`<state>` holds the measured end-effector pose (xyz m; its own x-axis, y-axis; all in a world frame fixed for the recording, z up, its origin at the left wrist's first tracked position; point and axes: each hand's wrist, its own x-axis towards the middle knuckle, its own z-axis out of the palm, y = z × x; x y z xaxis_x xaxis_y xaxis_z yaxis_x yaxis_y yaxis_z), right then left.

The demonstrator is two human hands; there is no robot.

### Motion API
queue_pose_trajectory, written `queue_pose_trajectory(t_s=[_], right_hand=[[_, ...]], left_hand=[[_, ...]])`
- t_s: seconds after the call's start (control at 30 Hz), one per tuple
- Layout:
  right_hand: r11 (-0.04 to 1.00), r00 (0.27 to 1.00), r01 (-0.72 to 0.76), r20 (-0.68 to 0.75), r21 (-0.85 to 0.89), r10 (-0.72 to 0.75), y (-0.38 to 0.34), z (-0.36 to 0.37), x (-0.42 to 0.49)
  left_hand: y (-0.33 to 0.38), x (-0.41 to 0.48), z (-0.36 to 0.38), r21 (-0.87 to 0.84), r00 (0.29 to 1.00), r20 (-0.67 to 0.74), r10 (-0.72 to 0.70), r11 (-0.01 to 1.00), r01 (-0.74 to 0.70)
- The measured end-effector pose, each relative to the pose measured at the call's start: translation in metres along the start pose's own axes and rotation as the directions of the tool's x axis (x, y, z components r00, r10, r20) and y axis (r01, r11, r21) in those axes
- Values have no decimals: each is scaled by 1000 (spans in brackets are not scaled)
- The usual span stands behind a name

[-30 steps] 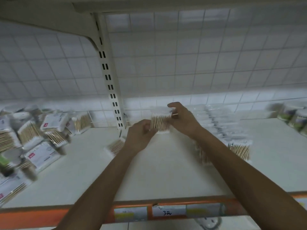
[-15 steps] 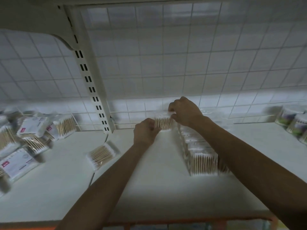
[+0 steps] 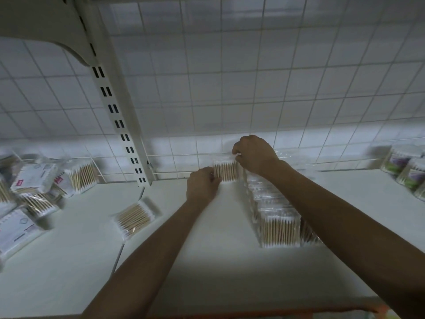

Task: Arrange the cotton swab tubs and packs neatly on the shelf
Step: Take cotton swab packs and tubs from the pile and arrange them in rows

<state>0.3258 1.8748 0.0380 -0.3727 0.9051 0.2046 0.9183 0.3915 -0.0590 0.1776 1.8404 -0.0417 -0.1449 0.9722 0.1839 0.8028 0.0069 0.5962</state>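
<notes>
Cotton swab pack (image 3: 225, 172), clear plastic with wooden-stemmed swabs, stands upright at the back of the white shelf (image 3: 218, 268), near the white wire grid back panel (image 3: 230, 88). Left hand (image 3: 202, 186) grips its lower left edge, fingers curled around it. Right hand (image 3: 254, 155) pinches its top right corner. Pack sits just left of the far end of a row of identical upright clear packs (image 3: 273, 212), which runs from the back toward the front of the shelf under the right forearm. One loose pack (image 3: 135, 217) lies flat to the left, apart from the row. Jumbled heap of packs with white labels (image 3: 34, 192) occupies the far left. Clear round tubs of swabs (image 3: 407, 171) stand at the far right. White slotted upright post (image 3: 119, 120) rises left of centre.
</notes>
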Motion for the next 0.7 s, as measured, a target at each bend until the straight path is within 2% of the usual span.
queue_pose_trajectory(t_s=[0.17, 0.3, 0.43, 0.6, 0.7], right_hand=[[999, 1000, 19, 4, -29, -19, 0, -1, -2], [998, 997, 47, -61, -49, -50, -8, -9, -6], [990, 989, 121, -95, 68, -114, -38, -15, -16], [956, 980, 186, 23, 228, -196, -89, 7, -27], [941, 968, 198, 99, 276, -232, -114, 28, -31]], left_hand=[[1, 4, -1, 63, 999, 39, 3, 998, -5], [-4, 4, -4, 61, 999, 41, -17, 998, 15], [-15, -6, -25, 137, 998, -10, 58, 989, -56], [-46, -29, -69, 301, 999, 1, 49, 953, -47], [-73, -44, -92, 401, 999, 48, -23, 916, 2]])
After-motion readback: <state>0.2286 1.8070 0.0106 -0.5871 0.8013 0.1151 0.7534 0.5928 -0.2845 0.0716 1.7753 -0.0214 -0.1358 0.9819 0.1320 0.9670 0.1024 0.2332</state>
